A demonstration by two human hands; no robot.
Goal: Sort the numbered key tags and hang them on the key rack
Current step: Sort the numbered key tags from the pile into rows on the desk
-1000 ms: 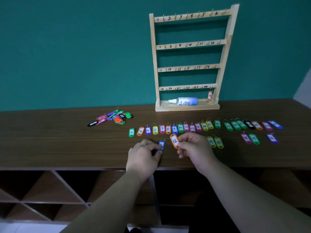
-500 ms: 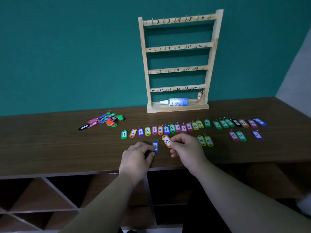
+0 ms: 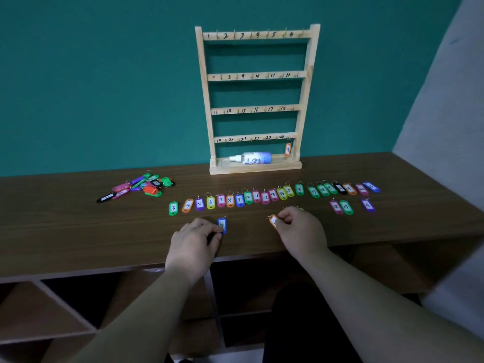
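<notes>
We are in the sorting step. Hanging has barely begun: on the rack (image 3: 206,100) at the far side of the desk (image 3: 65,226), one hung tag (image 3: 287,149) dangles under 24, at the right end of the lowest rail. Every other hook looks bare.

Our left hand (image 3: 195,241) pinches the near end of a blue tag (image 3: 222,224), which lies flat on the desk. Its number is too blurred to read surely. Our right hand (image 3: 300,231) curls round an orange tag (image 3: 273,220), whose number our fingers partly hide. Both tags sit just near of the row (image 3: 265,197), which runs left to right in rising order from 3. Three spares (image 3: 346,207) lie near of its right part, and an unsorted pile (image 3: 142,186) waits far left.

Next, we judge, each held tag needs its number read and a place found. That place is a slot in the row, or just near of its twin if the number is already there. The neighbours lie close together, so the tags must go down gently without nudging them.
</notes>
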